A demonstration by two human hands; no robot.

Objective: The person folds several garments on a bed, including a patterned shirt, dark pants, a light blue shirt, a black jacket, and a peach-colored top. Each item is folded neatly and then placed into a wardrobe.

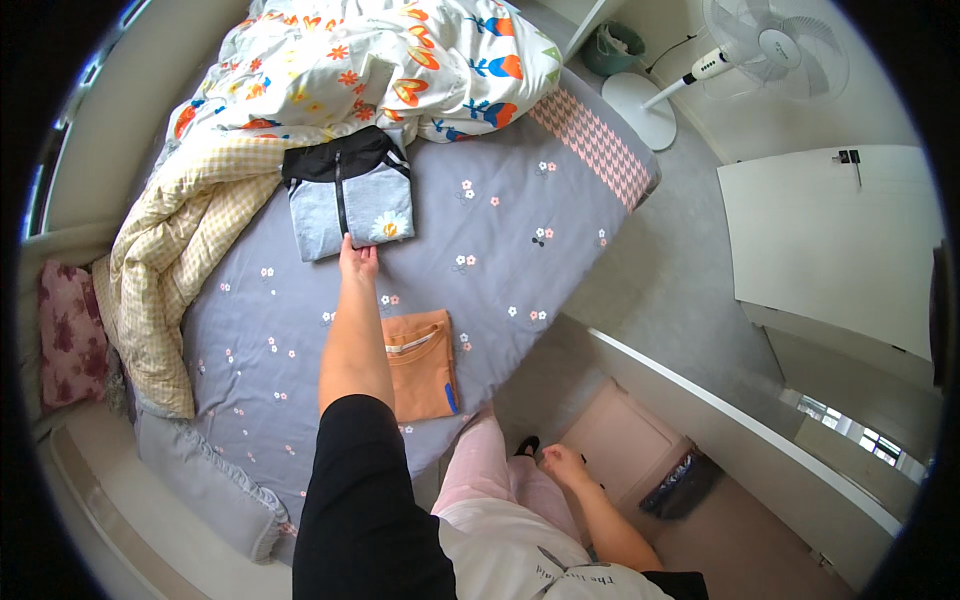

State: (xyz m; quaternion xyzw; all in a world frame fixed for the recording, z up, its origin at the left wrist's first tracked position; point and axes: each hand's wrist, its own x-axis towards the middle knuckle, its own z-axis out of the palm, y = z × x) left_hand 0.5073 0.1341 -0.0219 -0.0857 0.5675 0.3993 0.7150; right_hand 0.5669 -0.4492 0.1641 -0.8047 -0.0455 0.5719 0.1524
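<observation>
A folded grey zip-up top (pixel 319 214) with black shoulders and a daisy motif lies on the bed. My left hand (pixel 358 262) reaches to its front edge, thumb on top near the zip's lower end and fingertips partly hidden at the hem. Nearer to me lies a folded orange T-shirt (pixel 424 367), its left side hidden behind my left forearm. My right hand (pixel 566 466) hangs beside my legs, off the bed, with fingers curled and nothing visible in it.
A floral quilt (pixel 375 67) with yellow-checked lining is heaped across the bed's (pixel 480 202) far and left sides. A grey pillow (pixel 202 480) lies lower left. On the right are a standing fan (pixel 637 112), a bin (pixel 611 56), a white panel (pixel 735 416) and a pink storage box (pixel 622 435).
</observation>
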